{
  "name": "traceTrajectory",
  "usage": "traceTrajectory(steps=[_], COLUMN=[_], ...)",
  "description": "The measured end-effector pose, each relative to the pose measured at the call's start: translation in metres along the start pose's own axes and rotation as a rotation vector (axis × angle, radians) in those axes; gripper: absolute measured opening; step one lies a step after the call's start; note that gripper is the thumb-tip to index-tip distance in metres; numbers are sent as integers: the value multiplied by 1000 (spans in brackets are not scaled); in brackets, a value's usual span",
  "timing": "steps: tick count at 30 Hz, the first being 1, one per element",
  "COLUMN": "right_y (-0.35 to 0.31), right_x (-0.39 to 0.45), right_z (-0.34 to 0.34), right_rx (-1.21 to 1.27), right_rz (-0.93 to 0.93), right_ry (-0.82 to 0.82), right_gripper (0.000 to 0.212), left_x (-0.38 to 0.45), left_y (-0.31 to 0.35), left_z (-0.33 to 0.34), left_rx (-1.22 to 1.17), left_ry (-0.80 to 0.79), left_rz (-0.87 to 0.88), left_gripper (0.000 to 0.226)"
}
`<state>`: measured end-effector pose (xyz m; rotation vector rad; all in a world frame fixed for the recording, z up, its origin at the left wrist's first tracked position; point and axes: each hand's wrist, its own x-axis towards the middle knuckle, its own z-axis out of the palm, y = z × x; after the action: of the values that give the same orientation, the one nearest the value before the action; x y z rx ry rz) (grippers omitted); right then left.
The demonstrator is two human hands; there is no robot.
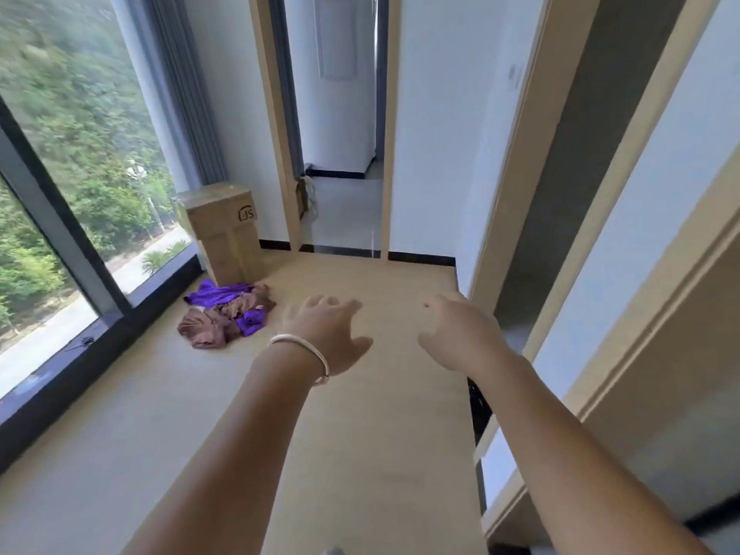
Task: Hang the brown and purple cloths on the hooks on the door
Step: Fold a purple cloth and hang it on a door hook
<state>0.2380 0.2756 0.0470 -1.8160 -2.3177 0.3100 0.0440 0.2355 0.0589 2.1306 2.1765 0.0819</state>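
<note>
A purple cloth point(218, 293) and a brown cloth point(208, 324) lie crumpled together on the floor by the window, in front of a cardboard box. My left hand point(326, 334), with a white bracelet on its wrist, is stretched out over the floor to the right of the pile, fingers relaxed and empty. My right hand point(460, 334) is held out beside it, also empty with loose fingers. Neither hand touches the cloths. I see no hooks in this view.
A cardboard box point(220, 230) stands in the corner by the large window point(80, 174). An open doorway point(340, 154) lies straight ahead. Pale door frames and panels point(560, 194) run along the right side. The floor is beige.
</note>
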Motion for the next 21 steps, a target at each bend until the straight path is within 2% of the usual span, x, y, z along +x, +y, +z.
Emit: traceTrajectory(steps=[5, 15, 21], right_y=[0, -25, -18], right_x=[36, 160, 217], right_z=[21, 27, 27], right_rx=[52, 127, 169], right_rz=[34, 53, 85], right_ry=[-27, -55, -49], right_gripper=[57, 55, 55], left_x=[57, 186, 249], left_y=[-15, -77, -81], left_z=[21, 9, 8], left_rx=[-69, -136, -122], left_ry=[-116, -99, -142], left_rz=[47, 97, 126], left_gripper=[61, 59, 60])
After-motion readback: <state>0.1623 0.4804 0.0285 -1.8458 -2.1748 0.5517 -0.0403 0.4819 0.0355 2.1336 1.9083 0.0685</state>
